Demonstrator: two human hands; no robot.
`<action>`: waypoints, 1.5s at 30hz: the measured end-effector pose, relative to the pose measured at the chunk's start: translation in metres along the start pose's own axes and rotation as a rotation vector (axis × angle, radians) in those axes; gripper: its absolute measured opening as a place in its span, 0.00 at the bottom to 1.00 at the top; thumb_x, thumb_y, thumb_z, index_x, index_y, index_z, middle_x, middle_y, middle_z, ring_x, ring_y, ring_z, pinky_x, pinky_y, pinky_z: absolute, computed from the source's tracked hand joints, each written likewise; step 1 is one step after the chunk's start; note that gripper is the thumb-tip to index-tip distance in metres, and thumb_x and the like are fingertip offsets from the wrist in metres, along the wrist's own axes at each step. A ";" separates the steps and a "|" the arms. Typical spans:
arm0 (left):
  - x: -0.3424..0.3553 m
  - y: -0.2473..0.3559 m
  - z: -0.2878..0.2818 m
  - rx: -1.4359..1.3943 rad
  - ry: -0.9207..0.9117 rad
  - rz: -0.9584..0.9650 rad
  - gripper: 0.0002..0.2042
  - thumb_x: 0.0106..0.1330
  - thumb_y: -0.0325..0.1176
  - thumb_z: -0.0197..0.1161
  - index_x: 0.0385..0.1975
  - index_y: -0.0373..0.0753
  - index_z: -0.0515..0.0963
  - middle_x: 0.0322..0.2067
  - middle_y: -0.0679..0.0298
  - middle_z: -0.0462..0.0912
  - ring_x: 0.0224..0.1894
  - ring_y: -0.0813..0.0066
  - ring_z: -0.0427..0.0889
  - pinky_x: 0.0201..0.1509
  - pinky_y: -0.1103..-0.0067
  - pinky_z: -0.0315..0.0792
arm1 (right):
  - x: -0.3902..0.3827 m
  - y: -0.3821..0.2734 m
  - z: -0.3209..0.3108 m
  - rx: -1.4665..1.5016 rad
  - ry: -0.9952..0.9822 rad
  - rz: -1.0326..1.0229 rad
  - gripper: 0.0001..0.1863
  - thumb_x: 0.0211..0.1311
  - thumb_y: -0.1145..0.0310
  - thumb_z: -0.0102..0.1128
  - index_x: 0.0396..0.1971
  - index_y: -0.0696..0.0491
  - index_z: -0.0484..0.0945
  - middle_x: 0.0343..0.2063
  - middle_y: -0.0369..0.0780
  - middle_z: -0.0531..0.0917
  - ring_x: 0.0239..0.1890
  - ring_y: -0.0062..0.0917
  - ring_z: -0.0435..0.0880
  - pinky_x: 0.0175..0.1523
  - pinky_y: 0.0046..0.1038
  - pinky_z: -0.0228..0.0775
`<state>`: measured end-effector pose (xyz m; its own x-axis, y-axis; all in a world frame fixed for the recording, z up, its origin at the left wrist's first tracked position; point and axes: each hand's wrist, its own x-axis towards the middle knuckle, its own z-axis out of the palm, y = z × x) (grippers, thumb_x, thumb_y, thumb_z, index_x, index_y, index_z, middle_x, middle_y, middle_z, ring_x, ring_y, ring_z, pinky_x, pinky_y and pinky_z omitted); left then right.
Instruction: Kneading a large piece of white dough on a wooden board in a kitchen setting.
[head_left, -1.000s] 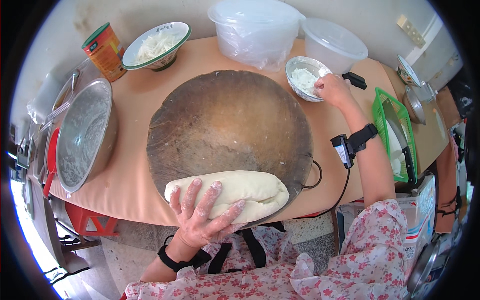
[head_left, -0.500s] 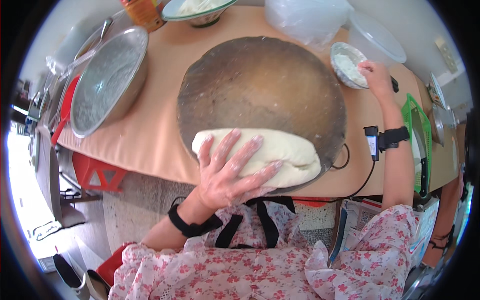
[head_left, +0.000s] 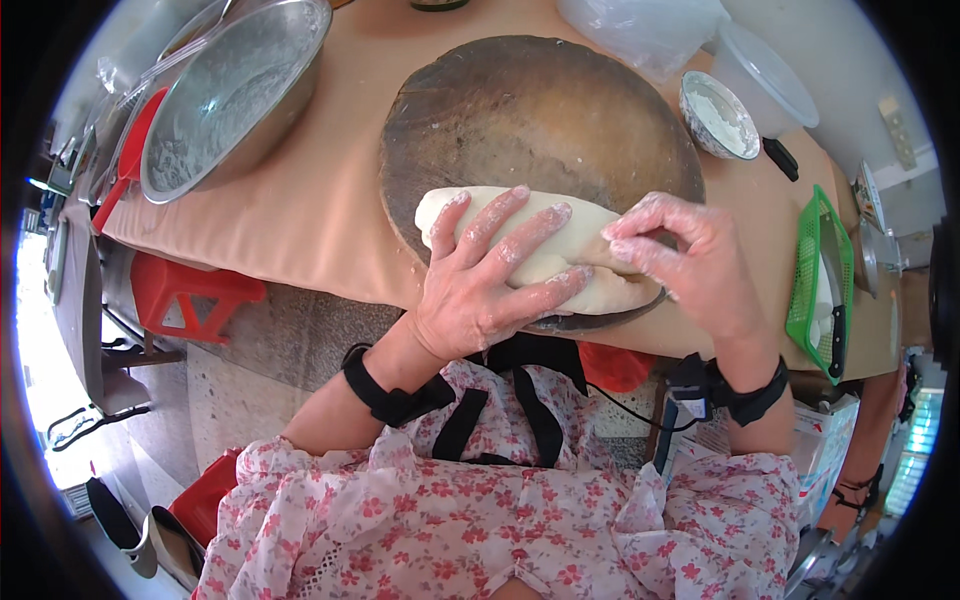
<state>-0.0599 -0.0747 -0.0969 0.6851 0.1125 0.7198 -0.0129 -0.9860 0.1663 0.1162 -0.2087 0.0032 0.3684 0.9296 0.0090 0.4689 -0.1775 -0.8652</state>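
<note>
A thick, pale log of dough (head_left: pixel 575 225) lies along the near edge of the round wooden board (head_left: pixel 530 120), with a fold or crease toward its right end. My left hand (head_left: pixel 490 275) rests on the dough with spread, floury fingers. Over the dough's right end is my right hand (head_left: pixel 695 255), thumb and fingers drawn together in a pinch. Its fingertips are dusted white, and whatever they may hold is too small to make out. A patterned bowl of white flour (head_left: pixel 722 120) stands beyond the board's right edge.
A large metal basin (head_left: pixel 235 110) with whitish residue stands at the left, beside a red-handled utensil (head_left: pixel 130 160). Far right, a green basket (head_left: pixel 815 280) holds a black-handled knife (head_left: pixel 838 335). A clear plastic tub (head_left: pixel 765 80) and plastic bag (head_left: pixel 645 30) sit at the back right.
My right hand has come from the flour bowl to the dough's right end. My left hand stays spread on the dough. The whole view has shifted slightly.
</note>
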 end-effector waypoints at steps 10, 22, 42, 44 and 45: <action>-0.018 -0.004 0.012 0.015 0.124 0.167 0.15 0.51 0.43 0.65 0.41 0.70 0.80 0.55 0.74 0.75 0.60 0.69 0.72 0.71 0.56 0.53 | -0.017 0.008 0.036 -0.617 0.225 -0.485 0.07 0.47 0.74 0.67 0.29 0.51 0.84 0.29 0.34 0.82 0.36 0.30 0.79 0.44 0.32 0.69; -0.026 0.004 0.017 0.027 0.206 0.157 0.19 0.48 0.37 0.67 0.42 0.67 0.79 0.42 0.72 0.70 0.51 0.73 0.74 0.70 0.58 0.56 | -0.028 0.012 0.038 -0.789 0.121 -0.595 0.09 0.51 0.68 0.65 0.34 0.51 0.84 0.39 0.35 0.80 0.49 0.34 0.76 0.55 0.38 0.65; -0.022 0.003 0.013 -0.012 0.138 0.125 0.19 0.49 0.38 0.67 0.45 0.58 0.82 0.46 0.65 0.72 0.52 0.64 0.74 0.67 0.57 0.60 | -0.055 0.032 0.032 -0.636 0.214 -0.511 0.12 0.56 0.68 0.66 0.41 0.48 0.85 0.40 0.33 0.86 0.57 0.35 0.77 0.58 0.41 0.62; -0.022 0.005 0.010 -0.027 0.135 0.124 0.20 0.48 0.39 0.68 0.45 0.57 0.82 0.46 0.64 0.73 0.52 0.63 0.74 0.67 0.56 0.60 | -0.054 0.030 0.033 -0.583 0.217 -0.474 0.10 0.56 0.69 0.66 0.39 0.49 0.85 0.38 0.34 0.86 0.57 0.35 0.77 0.58 0.41 0.62; -0.022 0.008 0.008 -0.086 0.124 0.085 0.21 0.47 0.39 0.70 0.45 0.54 0.82 0.46 0.64 0.73 0.52 0.61 0.74 0.66 0.55 0.60 | -0.053 0.027 0.035 -0.585 0.230 -0.461 0.09 0.56 0.69 0.66 0.37 0.50 0.85 0.37 0.35 0.85 0.56 0.35 0.77 0.58 0.40 0.62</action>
<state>-0.0693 -0.0860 -0.1164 0.5837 0.0485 0.8105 -0.1329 -0.9791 0.1543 0.0813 -0.2511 -0.0383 0.1611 0.8717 0.4627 0.9387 0.0094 -0.3446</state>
